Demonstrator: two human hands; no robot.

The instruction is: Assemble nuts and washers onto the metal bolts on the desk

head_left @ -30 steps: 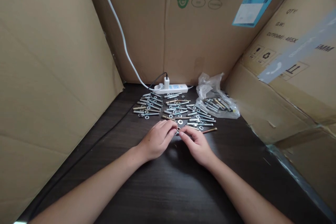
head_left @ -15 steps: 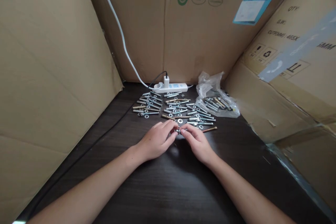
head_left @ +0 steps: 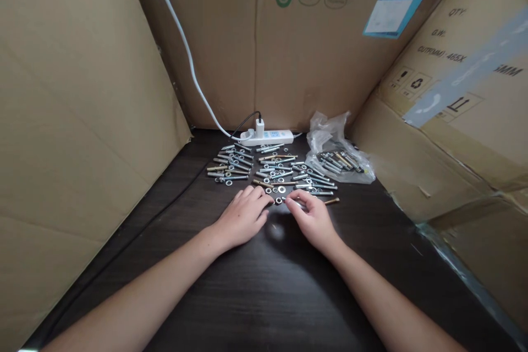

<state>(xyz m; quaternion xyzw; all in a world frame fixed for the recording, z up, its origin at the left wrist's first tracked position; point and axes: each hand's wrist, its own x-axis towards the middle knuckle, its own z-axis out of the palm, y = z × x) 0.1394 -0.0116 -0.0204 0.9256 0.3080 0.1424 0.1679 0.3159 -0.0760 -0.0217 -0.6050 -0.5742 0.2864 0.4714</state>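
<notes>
My left hand (head_left: 244, 213) lies palm down on the dark tabletop with its fingers a little apart. Its index fingertip is at a small metal ring, partly covered by the finger. Between my hands lies a nut-like ring (head_left: 278, 201). My right hand (head_left: 312, 217) pinches a slim silver metal rod (head_left: 302, 207) that slants across the fingers; whether it is a bolt or a sleeve I cannot tell. Just beyond my fingertips are a flat washer (head_left: 281, 190) and rows of bolts, sleeves and rings (head_left: 275, 168). A brass-coloured bolt (head_left: 332, 201) shows to the right of my right hand.
Another group of bolts and washers (head_left: 231, 165) lies at the left. A clear plastic bag (head_left: 363, 175) holds more bolts. Behind them stands a white power strip (head_left: 274, 137) with a white cable (head_left: 187, 47). Cardboard boxes (head_left: 214, 66) wall the table; a black cord (head_left: 165, 209) crosses its left.
My hands have parted. The small metal piece they held together is gone from between them; a ring now lies there. A silver rod now shows in my right hand.
</notes>
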